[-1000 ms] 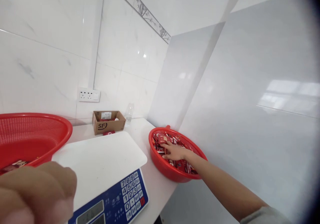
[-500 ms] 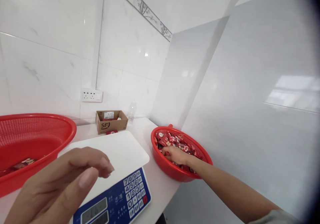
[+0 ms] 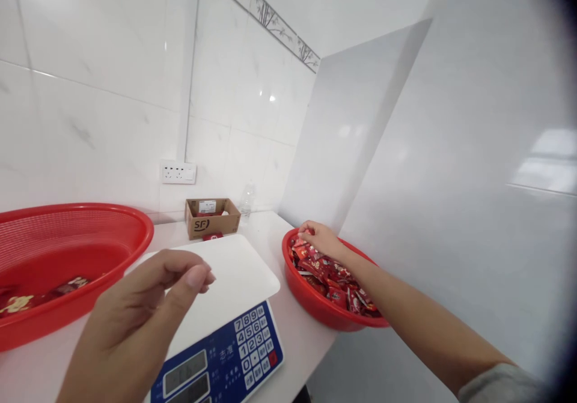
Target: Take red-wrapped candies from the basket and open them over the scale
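My left hand [image 3: 148,307] hovers over the near left of a digital scale [image 3: 225,271], its thumb and fingertips drawn together and nothing visible between them. Over the far side of a red plastic basket [image 3: 311,307] is my right hand [image 3: 322,239], its fingers closed on a small red packet [image 3: 308,232] that they partly hide. Many small, shiny red packets [image 3: 333,277] fill that basket. The scale's white pan is bare, and its blue keypad panel [image 3: 255,343] faces me.
A larger red basket [image 3: 144,235] with a few packets stands at the left. Behind the scale are a cardboard box [image 3: 211,226], a clear bottle [image 3: 247,199] and a red packet [image 3: 213,236] on the white table [image 3: 300,349]. Walls [image 3: 243,157] close off the back and right.
My right hand has risen from among the packets towards the basket's far rim. My left thumb and fingers have come together. The whole view has shifted slightly.
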A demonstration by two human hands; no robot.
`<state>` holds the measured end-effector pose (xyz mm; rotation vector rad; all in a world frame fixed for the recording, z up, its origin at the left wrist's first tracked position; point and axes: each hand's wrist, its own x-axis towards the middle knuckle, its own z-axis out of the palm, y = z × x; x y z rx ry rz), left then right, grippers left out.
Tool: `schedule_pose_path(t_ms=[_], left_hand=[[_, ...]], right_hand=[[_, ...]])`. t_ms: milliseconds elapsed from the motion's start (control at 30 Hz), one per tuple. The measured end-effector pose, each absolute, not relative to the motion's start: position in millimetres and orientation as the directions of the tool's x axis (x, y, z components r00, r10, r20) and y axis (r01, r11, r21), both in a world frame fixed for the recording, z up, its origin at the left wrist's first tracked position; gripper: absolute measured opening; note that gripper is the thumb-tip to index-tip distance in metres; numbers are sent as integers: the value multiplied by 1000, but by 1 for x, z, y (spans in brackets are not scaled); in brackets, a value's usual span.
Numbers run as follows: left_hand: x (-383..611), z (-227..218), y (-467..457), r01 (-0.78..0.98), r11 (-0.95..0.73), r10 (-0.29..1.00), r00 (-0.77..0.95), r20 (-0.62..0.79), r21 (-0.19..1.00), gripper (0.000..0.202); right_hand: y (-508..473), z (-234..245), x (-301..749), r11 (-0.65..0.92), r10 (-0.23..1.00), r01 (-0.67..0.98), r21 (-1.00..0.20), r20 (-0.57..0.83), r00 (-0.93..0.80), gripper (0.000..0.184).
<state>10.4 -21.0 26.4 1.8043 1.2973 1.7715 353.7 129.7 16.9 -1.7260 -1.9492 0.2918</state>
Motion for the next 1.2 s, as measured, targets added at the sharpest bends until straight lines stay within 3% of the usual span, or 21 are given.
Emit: schedule_pose_path(t_ms=[167,367,500,667,800,1033,1200], left_hand=[[11,24,-6,568,-454,859,73,507,687,24],[8,10,14,781,-406,911,303,280,474,56],[2,5,22,833,-352,931,264,253,427,63],[-9,1,29,885,-284,957,237,167,368,48],[-16,2,30,917,-218,976,204,77,333,38],[-22,13,23,954,-101,988,130,-85,283,25],[-23,6,32,959,-59,989,94,-114,279,19]], right_hand=[[136,20,282,317,947,712,-627,255,-197,25],[120,3,187,432,898,510,-744,306,-316,22],[115,-16,149,455,886,421,-785,356,-296,24],[118,-28,145,487,871,372,-790,409,-271,23],[112,-19,162,534,845,368,-761,476,-244,17],[85,7,179,647,759,279,-710,635,-144,22],[83,12,184,704,707,269,-658,686,-172,21]])
